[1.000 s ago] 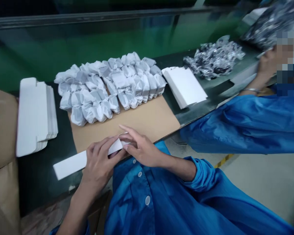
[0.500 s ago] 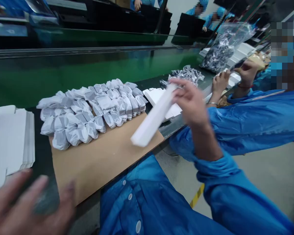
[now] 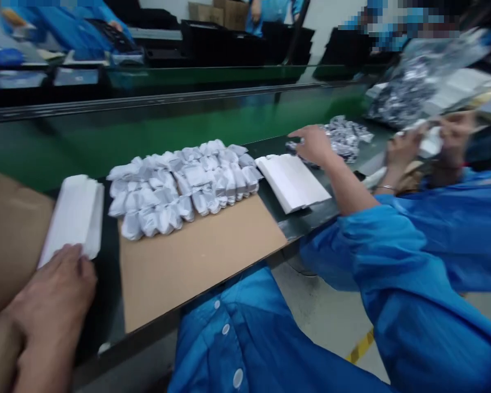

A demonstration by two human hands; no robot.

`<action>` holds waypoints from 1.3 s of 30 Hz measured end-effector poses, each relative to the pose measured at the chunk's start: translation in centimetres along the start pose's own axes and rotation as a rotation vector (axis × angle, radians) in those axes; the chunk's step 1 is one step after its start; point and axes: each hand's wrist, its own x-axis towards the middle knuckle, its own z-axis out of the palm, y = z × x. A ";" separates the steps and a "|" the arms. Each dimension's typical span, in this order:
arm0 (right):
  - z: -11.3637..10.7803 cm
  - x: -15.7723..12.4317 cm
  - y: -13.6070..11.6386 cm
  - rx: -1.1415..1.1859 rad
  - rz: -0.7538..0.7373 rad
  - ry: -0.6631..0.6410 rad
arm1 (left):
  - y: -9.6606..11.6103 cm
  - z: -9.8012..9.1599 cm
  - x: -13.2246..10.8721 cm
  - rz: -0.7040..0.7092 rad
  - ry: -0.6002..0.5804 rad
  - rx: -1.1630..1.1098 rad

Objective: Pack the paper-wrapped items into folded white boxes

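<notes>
My left hand (image 3: 59,292) is closed at the near end of a white flattened carton (image 3: 76,213) at the left; the fingertips are partly hidden. My right hand (image 3: 314,144) is stretched out over the bench at the right, its index finger extended and nothing visible in it. Just below it lies a stack of flat white cartons (image 3: 297,183). Beside that hand is a heap of small silvery packets (image 3: 347,136). Between my hands, several white-wrapped pieces (image 3: 180,185) stand in rows on a brown cardboard sheet (image 3: 204,256).
Brown cardboard (image 3: 12,234) rises at the far left. A green-sided conveyor (image 3: 167,125) runs behind the bench. At the right, a co-worker's hands (image 3: 405,147) handle a white item near a large clear bag of silvery packets (image 3: 409,93). Other people work across the line.
My right hand has let go of the white carton and is farther back. My left hand, spread before, has closed on the white carton at the left. The view has swung left.
</notes>
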 end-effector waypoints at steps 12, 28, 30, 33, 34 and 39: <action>9.5 -19.3 -21.4 0.782 -0.909 -0.211 | -0.4 -0.7 0.1 -0.041 0.578 0.164; 10.2 -16.3 -21.5 1.177 -0.217 -0.963 | 12.3 -2.5 -11.9 0.426 0.486 -0.390; 8.9 -14.9 -19.1 0.915 -0.533 -1.181 | 11.3 -3.9 -10.7 0.159 0.406 -0.605; 7.3 -14.7 -17.8 0.566 -0.828 -1.152 | 10.0 -4.7 -8.5 -0.149 -0.031 -0.741; 7.0 -15.3 -17.9 0.452 -0.834 -1.000 | 9.8 -4.5 -8.0 -0.225 -0.097 -0.773; 7.1 -19.8 -19.2 0.080 -0.918 -0.180 | 10.0 -2.8 -7.2 -0.444 -0.143 -1.204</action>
